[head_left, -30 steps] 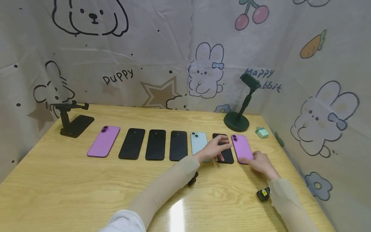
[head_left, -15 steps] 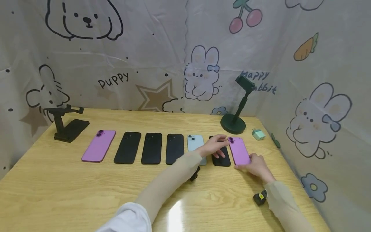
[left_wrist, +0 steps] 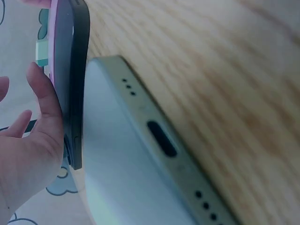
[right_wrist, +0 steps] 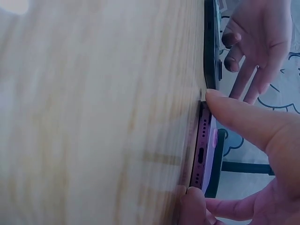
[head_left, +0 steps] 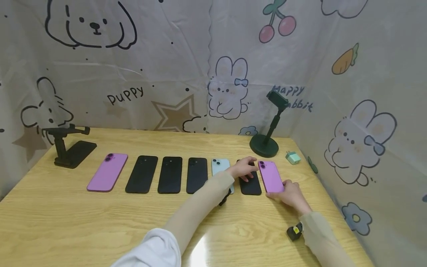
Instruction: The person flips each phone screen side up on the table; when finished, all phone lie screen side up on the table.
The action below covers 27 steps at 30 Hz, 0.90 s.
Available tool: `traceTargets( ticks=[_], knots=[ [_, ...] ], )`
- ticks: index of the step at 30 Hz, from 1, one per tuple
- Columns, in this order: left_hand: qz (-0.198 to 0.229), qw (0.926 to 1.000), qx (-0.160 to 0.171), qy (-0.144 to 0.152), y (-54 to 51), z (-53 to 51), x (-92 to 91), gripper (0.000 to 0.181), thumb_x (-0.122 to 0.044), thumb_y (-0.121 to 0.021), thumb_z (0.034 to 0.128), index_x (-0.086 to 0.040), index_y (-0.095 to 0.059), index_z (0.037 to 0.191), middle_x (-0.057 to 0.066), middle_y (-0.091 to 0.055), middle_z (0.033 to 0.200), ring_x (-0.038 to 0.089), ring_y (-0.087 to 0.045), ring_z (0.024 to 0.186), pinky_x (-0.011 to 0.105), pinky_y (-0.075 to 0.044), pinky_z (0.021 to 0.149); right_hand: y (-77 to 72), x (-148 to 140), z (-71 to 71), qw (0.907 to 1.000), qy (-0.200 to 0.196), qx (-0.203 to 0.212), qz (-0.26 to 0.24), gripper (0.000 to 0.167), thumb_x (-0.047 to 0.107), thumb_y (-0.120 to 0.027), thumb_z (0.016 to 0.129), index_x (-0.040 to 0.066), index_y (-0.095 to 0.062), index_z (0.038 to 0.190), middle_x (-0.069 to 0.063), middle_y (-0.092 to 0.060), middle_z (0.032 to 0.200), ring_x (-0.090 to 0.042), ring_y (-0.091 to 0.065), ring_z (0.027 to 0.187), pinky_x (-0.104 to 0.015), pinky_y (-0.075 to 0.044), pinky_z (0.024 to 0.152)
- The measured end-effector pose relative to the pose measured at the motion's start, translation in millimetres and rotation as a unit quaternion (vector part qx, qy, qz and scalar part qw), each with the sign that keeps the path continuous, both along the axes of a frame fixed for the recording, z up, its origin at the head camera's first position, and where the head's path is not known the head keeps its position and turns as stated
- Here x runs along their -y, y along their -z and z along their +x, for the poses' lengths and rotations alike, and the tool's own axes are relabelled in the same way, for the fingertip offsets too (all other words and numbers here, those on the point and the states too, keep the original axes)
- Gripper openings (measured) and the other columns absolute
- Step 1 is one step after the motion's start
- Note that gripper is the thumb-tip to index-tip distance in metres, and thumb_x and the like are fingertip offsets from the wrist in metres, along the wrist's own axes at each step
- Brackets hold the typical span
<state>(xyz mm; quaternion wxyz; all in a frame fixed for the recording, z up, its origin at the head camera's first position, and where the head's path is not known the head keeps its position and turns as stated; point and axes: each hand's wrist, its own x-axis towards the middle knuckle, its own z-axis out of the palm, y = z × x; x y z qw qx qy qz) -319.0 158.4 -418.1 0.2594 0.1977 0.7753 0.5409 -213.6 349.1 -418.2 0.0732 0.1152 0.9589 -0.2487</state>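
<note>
Toward the right end of a row of phones, my right hand point(head_left: 288, 193) holds a pink-purple phone point(head_left: 271, 176) by its bottom end. Its thumb is at the lower left corner and fingers are at the right side, as the right wrist view shows around the phone's port edge point(right_wrist: 201, 150). My left hand point(head_left: 243, 168) is over a black phone point(head_left: 251, 186), fingers loosely extended, tips close to the purple phone's upper left edge. Whether it touches either phone I cannot tell. Beneath my left wrist lies a light blue phone point(head_left: 220, 165), partly covered by the sleeve.
Farther left lie three dark phones, one of them black point(head_left: 170, 175), and another purple phone point(head_left: 107, 172). A black phone stand point(head_left: 71, 150) is at the back left, a dark green stand point(head_left: 264, 145) at the back right. Near it sits a mint charger plug point(head_left: 293, 158).
The head view has tilted, shifting everything left and down. My right thumb has moved slightly down to the purple phone's lower left corner. The phones' order is unchanged.
</note>
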Motion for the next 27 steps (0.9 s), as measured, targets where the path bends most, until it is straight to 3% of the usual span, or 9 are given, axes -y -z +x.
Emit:
traceTargets(
  ticks=[10, 20, 27],
  knots=[
    [0.018, 0.9998, 0.000, 0.013, 0.2, -4.2, -11.0, 0.054, -0.012, -0.052, 0.0984, -0.005, -0.032, 0.148, 0.014, -0.041, 0.148, 0.019, -0.062, 0.074, 0.025, -0.053, 0.053, -1.7, 2.0, -2.3, 0.9999, -0.005, -0.010, 0.001, 0.083, 0.043, -0.081, 0.072, -0.015, -0.045, 0.120, -0.031, -0.047, 0.111, -0.036, -0.044, 0.097, -0.048, -0.043, 0.082],
    [0.022, 0.9981, 0.044, 0.037, 6.9, -9.1, -14.1, 0.055, -0.011, -0.042, 0.1022, -0.007, -0.021, 0.153, 0.015, -0.030, 0.153, 0.035, -0.065, 0.093, 0.028, -0.055, 0.057, 1.1, 2.8, -0.3, 0.9998, 0.016, -0.011, -0.008, 0.080, 0.046, -0.083, 0.069, -0.013, -0.048, 0.109, -0.027, -0.047, 0.105, -0.032, -0.046, 0.089, -0.042, -0.044, 0.075],
    [0.019, 0.9972, 0.063, 0.035, 6.0, -12.6, -20.7, 0.056, -0.011, -0.042, 0.1018, -0.010, -0.019, 0.153, 0.012, -0.029, 0.155, 0.029, -0.065, 0.086, 0.031, -0.056, 0.060, 2.4, 1.1, 1.1, 0.9995, 0.022, -0.022, -0.007, 0.078, 0.045, -0.083, 0.069, -0.012, -0.047, 0.108, -0.025, -0.048, 0.101, -0.031, -0.044, 0.088, -0.038, -0.041, 0.072]
  ],
)
